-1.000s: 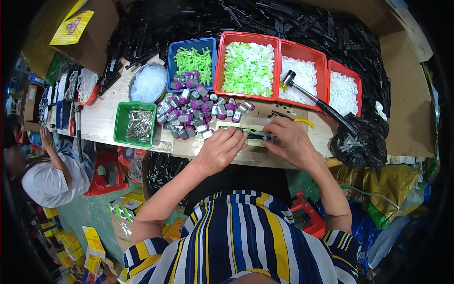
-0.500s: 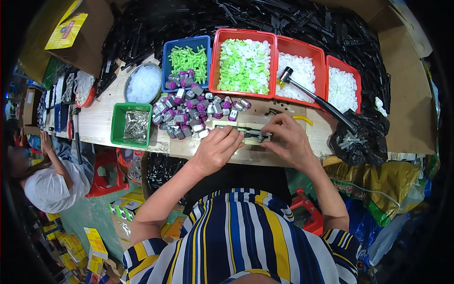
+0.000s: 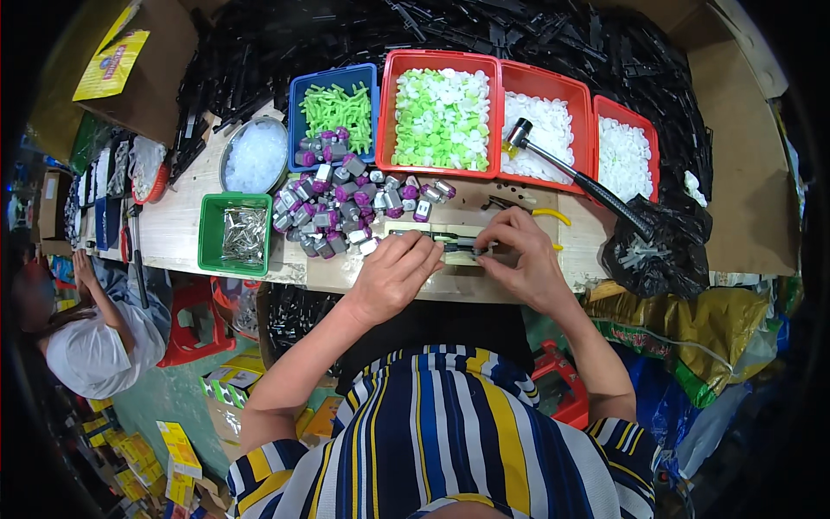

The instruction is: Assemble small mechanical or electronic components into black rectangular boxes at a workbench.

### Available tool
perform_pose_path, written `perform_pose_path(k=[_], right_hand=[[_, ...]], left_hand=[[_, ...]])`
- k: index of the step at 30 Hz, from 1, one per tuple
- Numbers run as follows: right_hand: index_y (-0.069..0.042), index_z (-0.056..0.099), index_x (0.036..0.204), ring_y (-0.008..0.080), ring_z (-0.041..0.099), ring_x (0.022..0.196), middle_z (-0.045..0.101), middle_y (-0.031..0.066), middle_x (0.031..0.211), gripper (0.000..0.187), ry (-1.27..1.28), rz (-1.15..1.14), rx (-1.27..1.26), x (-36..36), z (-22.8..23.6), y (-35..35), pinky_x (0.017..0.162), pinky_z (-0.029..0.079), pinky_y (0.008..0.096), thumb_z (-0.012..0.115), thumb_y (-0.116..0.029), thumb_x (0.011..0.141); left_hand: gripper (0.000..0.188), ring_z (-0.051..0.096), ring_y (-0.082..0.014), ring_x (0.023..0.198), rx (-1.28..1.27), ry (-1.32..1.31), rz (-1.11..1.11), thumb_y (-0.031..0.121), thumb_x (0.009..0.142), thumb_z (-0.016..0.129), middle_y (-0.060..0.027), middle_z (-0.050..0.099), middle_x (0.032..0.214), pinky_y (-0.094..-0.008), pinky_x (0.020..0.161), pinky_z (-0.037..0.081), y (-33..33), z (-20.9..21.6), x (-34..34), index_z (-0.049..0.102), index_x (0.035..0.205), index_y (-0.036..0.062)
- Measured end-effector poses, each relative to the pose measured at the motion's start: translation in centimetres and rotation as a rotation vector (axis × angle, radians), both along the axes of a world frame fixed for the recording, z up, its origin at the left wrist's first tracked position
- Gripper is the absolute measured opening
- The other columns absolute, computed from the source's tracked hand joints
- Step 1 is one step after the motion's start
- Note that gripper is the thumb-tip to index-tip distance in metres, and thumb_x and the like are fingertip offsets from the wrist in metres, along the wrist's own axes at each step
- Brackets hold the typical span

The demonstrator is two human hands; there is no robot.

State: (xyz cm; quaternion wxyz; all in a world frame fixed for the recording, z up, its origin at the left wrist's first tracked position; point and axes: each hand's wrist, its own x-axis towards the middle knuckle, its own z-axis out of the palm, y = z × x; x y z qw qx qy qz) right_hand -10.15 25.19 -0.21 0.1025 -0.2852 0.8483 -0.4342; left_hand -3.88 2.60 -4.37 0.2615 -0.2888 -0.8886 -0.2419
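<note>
A slim black plastic part (image 3: 456, 238) lies across a pale holder (image 3: 464, 258) at the table's near edge. My left hand (image 3: 393, 275) is closed over its left end, fingertips bunched and pressing on it. At the other end, my right hand (image 3: 525, 262) pinches with thumb and forefinger at the part; anything small between those fingertips is hidden. Just beyond my right hand lie pliers with yellow handles (image 3: 550, 214). Small grey motors with purple ends (image 3: 346, 203) are heaped beyond my left hand.
Behind stand a blue bin (image 3: 294, 108) of green pieces and red bins (image 3: 500, 121) of white and green discs. A hammer (image 3: 588, 183) leans over them. A green bin (image 3: 207, 233) of metal pieces is left, a black bag (image 3: 683, 233) right. Another person (image 3: 104, 346) sits far left.
My right thumb and forefinger have shifted slightly at the part's right end. My left hand stays on its left end. The whole view has shifted slightly.
</note>
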Motion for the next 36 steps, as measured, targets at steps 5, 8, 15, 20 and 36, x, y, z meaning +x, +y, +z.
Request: perform_pose_path(k=[5,8,15,20,36], right_hand=[[-0.002,0.068,0.094,0.0175,0.058,0.089,0.055,0.0065,0.097,0.023,-0.104,-0.022,-0.023,0.3,0.6,-0.6,0.075,0.049,0.0279,0.075,0.002,0.072],[-0.002,0.069,0.094,0.0175,0.058,0.088,0.056,0.0064,0.097,0.023,-0.048,-0.035,-0.041,0.4,0.3,-0.1,0.073,0.049,0.028,0.075,0.003,0.072],[-0.004,0.07,0.095,0.0227,0.056,0.09,0.056,0.0079,0.095,0.025,0.164,0.018,-0.021,0.2,-0.7,0.0,0.071,0.047,0.033,0.076,0.002,0.072],[-0.005,0.07,0.098,0.0244,0.056,0.091,0.056,0.009,0.096,0.027,0.152,0.036,0.01,-0.1,0.0,0.3,0.073,0.047,0.0342,0.076,0.001,0.072],[-0.001,0.067,0.105,0.0356,0.061,0.097,0.06,0.0164,0.099,0.026,0.747,-0.219,0.514,-23.6,4.5,3.5,0.084,0.05,0.0426,0.067,0.002,0.079]], left_hand=[[0.032,0.061,-0.028,0.095,-0.001,0.001,0.013,0.008,0.075,0.079,-0.0104,0.065,0.102,-0.0377,0.073,0.049,-0.1,0.1,0.3,0.069,0.104,-0.0005],[0.033,0.061,-0.0281,0.095,0.008,0.003,0.009,0.008,0.074,0.079,-0.0104,0.064,0.102,-0.0375,0.073,0.049,0.0,0.0,0.2,0.068,0.104,-0.0005],[0.032,0.061,-0.0282,0.093,-0.006,0.0,0.014,0.007,0.075,0.079,-0.0105,0.064,0.101,-0.0372,0.072,0.048,0.1,0.4,0.1,0.068,0.104,-0.0011],[0.033,0.06,-0.0278,0.095,-0.026,0.005,0.001,0.008,0.075,0.077,-0.0107,0.062,0.102,-0.0369,0.074,0.049,0.1,0.9,-0.1,0.067,0.105,-0.0024],[0.034,0.062,-0.0293,0.093,0.062,0.014,0.038,0.007,0.075,0.078,-0.0128,0.063,0.1,-0.0381,0.076,0.05,-0.9,2.1,1.2,0.067,0.106,-0.0019]])
